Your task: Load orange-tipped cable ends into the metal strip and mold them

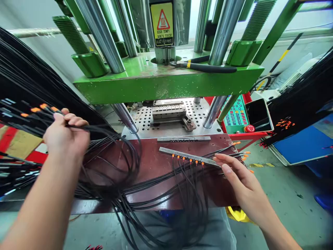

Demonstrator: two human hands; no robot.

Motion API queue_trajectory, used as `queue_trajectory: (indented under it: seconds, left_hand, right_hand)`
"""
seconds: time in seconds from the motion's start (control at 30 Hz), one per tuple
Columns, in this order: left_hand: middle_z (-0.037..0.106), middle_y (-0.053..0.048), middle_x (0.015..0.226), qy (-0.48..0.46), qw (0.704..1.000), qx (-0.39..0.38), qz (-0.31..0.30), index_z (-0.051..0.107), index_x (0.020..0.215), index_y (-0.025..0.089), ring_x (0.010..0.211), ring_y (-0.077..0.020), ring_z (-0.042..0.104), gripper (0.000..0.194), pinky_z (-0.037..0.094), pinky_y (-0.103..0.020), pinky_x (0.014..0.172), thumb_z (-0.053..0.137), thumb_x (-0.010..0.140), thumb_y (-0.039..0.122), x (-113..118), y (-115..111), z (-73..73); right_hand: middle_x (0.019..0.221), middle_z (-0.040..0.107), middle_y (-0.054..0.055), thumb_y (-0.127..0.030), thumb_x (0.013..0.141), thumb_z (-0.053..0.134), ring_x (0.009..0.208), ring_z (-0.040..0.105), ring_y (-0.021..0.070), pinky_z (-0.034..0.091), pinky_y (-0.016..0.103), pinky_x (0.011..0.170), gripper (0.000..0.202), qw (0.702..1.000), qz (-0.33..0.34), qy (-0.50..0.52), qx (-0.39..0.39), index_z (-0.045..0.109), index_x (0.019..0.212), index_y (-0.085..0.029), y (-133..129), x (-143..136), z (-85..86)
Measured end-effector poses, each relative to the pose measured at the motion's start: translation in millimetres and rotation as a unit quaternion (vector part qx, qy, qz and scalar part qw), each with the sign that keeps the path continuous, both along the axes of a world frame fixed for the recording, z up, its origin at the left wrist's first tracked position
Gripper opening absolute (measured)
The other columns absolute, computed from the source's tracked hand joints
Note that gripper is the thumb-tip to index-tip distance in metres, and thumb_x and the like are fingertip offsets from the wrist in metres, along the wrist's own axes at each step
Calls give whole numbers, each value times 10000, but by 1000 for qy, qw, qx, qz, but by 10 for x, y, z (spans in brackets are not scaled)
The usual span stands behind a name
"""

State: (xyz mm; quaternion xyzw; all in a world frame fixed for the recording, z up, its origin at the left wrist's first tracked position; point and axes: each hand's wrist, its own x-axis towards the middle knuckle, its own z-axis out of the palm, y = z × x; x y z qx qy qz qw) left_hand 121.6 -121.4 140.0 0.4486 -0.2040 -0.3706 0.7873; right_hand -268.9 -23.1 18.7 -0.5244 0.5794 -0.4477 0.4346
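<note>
My left hand (pixel 68 133) is closed around a bunch of black cables (pixel 104 129), raised at the left; their orange tips stick out past the fingers. From this hand the cables loop down onto the brown work board (pixel 145 192). At the right, my right hand (pixel 240 180) pinches the end of a slim metal bar (pixel 187 157) between thumb and fingers. Several orange-tipped cables (pixel 191 175) sit in a row along the bar and hang down over the board's front edge. Behind it lies a second metal bar (pixel 183 139), flat on the board.
A green press (pixel 169 85) with steel columns stands ahead, its metal mould block (pixel 169 111) on a perforated plate (pixel 142 119). Pliers (pixel 210 67) lie on the press. A red control box (pixel 238 116) is at right. Thick black cable bundles (pixel 31 76) hang on both sides.
</note>
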Motion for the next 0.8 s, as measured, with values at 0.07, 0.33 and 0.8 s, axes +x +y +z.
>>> queue_trajectory:
  seconds: [0.07, 0.33, 0.8]
  left_hand:
    - [515, 82, 586, -20, 997, 80, -7, 465, 774, 140, 503, -10, 537, 361, 412, -96, 506, 226, 1041, 182, 452, -215, -94]
    - [573, -40, 835, -400, 900, 169, 30, 562, 785, 148, 871, -187, 577, 162, 480, -338, 780, 618, 848, 286, 536, -124, -727]
    - [628, -34, 989, -654, 637, 97, -397, 621, 1020, 222, 929, -215, 566, 250, 452, -373, 881, 430, 968, 376, -922, 148, -1034]
  right_hand:
    - [1266, 603, 51, -523, 927, 524, 1166, 548, 260, 421, 444, 1009, 372, 993, 10, 115, -33, 589, 1220, -304, -4, -99, -36]
    - [1275, 569, 96, -383, 979, 455, 1152, 538, 269, 460, 454, 957, 324, 937, 83, 319, -113, 559, 1260, -261, -36, -228, -107]
    - [1012, 617, 31, -467, 988, 396, 925, 560, 213, 440, 351, 815, 279, 956, 151, 252, 8, 572, 1050, -260, -404, -201, 93]
